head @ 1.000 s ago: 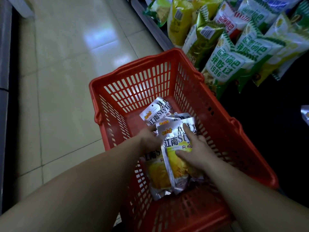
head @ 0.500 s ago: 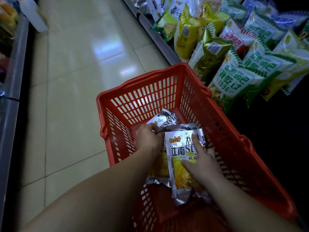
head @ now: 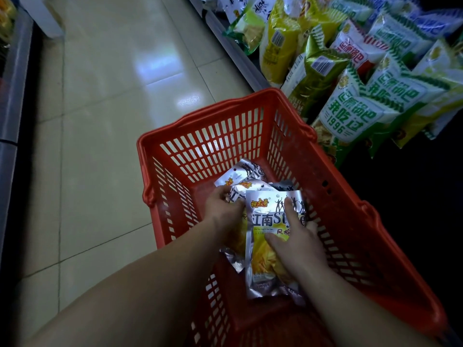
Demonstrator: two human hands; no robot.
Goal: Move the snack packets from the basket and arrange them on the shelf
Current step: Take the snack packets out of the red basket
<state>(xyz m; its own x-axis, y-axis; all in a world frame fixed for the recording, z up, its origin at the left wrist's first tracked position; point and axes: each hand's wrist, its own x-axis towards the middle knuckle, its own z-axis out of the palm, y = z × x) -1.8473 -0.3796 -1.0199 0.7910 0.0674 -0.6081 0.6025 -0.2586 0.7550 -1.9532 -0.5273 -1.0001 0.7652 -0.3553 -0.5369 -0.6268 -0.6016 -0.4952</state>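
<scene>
In the basket [head: 208,118], clear of its walls, the right hand [head: 298,239] gripped the top packet [head: 263,214]; the left hand [head: 223,211] seemingly pinched a lower packet [head: 240,190].

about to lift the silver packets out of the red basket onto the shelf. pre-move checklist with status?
1. Right hand holds the top silver foil packet: ok, thumb on its front, fingers round its right edge.
2. Left hand grips the silver foil packets underneath: ok, fingers curled on their top edge. How many it holds: cannot tell.
3. Packets out of the red plastic basket: not ok, all are inside it.
4. Basket's open top free for the lift: ok, nothing crosses it.
5. Free spot on the shelf: cannot tell. The part in view is crowded with green-and-white snack bags, and the rest is dark.
</scene>
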